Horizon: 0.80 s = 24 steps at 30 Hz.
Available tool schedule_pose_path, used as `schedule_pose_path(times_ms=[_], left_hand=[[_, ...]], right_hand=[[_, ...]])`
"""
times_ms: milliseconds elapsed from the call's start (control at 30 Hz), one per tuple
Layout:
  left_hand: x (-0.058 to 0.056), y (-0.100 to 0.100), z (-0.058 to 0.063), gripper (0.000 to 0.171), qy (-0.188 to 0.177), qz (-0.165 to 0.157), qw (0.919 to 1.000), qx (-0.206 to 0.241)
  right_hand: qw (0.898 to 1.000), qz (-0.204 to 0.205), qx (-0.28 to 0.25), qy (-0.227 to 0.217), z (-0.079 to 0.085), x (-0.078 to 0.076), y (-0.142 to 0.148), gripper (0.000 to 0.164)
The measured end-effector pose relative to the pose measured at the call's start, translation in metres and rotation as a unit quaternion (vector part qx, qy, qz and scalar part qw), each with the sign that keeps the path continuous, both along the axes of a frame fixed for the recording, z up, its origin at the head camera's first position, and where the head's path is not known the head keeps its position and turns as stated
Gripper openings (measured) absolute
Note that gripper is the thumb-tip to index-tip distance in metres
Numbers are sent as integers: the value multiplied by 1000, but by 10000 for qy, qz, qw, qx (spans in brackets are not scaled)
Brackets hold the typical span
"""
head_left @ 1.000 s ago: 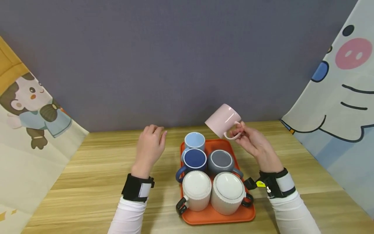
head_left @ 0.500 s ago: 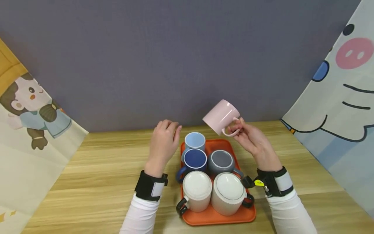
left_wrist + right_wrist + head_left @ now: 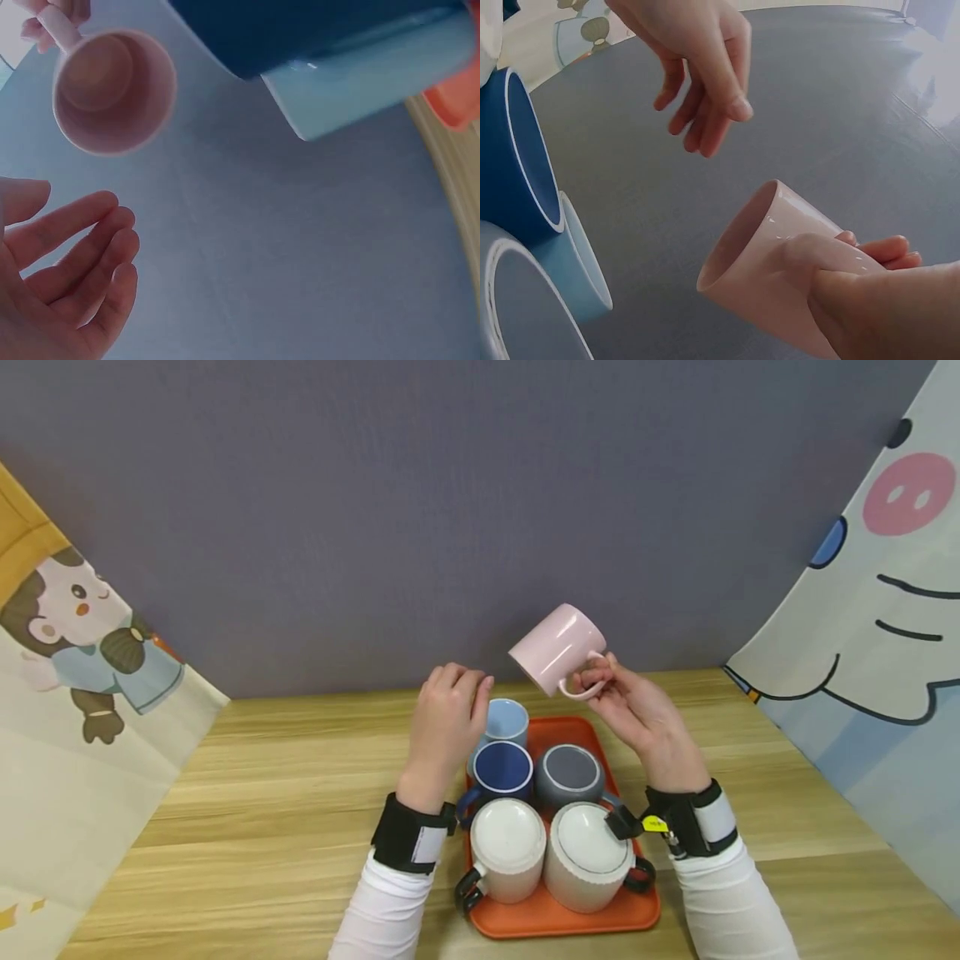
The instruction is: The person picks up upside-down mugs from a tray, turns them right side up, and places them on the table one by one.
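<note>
I find the glossy pink ceramic-looking mug (image 3: 557,647) right of centre in the head view, against the dark grey fabric-like backdrop (image 3: 420,527), above the far edge of the tray. It is tilted, with its mouth toward the lower left.

My right grip (image 3: 637,718) holds this mug by its looped pink handle (image 3: 581,693). My left grip (image 3: 448,722) carries nothing; its fingers are loosely bent and the left wrist view shows them apart from the pink mug's rim.

Below, on the wood-grain tabletop (image 3: 285,793), lies a rectangular orange-red tray (image 3: 558,922). It bears a light blue mug (image 3: 507,717) at its upper left, partly behind my left grip, a navy blue mug (image 3: 503,767) and a rounded grey mug (image 3: 570,767) midway, and a pair of off-white mugs (image 3: 508,839) with black handles at the bottom. I cannot tell whether the left fingers touch the light blue mug.

Assessment: with the load on the handle alone, I judge the body liable to swing, so the hold should be firm and the wrist slow. Any second support is best laid flat on the pink mug's wall, clear of its rim. The left grip should keep clear of the light blue mug, which a careless knuckle could knock. I would also keep the rim clear of the neighbouring mugs, since a knock could chip either surface.
</note>
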<state>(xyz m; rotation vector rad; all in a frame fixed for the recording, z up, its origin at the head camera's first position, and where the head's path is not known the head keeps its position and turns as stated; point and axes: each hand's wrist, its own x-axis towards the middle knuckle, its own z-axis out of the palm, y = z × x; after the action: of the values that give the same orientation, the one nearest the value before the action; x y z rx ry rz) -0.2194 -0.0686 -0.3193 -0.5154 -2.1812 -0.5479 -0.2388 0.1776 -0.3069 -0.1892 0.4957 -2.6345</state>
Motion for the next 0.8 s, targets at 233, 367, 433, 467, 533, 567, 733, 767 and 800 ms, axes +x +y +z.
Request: schedule_pose_path(times_ms=[233, 367, 433, 467, 533, 567, 733, 767, 800], left_hand=[[5, 12, 8, 26, 34, -204, 9993, 302], [7, 19, 9, 26, -55, -316, 9984, 468], [8, 22, 10, 26, -133, -422, 9971, 622], [8, 23, 10, 26, -176, -499, 9959, 733], [9, 24, 12, 25, -235, -663, 9927, 981], [10, 25, 14, 25, -261, -753, 9905, 1119], [18, 26, 23, 25, -587, -1072, 9783, 1674], [19, 27, 25, 25, -751, -1134, 9745, 1783], [21, 27, 25, 25, -946, -1186, 9705, 1874]], right_hand=[[9998, -51, -192, -89, 2, 2, -3, 22], [9991, 7, -422, 22, 4, 2, -5, 19], [9985, 24, -538, 84, 6, 2, -7, 17], [9982, 26, -581, 116, 6, 1, -7, 17], [9979, 26, -626, 188, 7, 2, -9, 16], [9976, 36, -659, 221, 8, 2, -10, 16], [9963, 93, -795, 318, 11, 5, -15, 16], [9961, 87, -820, 318, 11, 6, -16, 17], [9961, 72, -826, 314, 11, 7, -17, 17]])
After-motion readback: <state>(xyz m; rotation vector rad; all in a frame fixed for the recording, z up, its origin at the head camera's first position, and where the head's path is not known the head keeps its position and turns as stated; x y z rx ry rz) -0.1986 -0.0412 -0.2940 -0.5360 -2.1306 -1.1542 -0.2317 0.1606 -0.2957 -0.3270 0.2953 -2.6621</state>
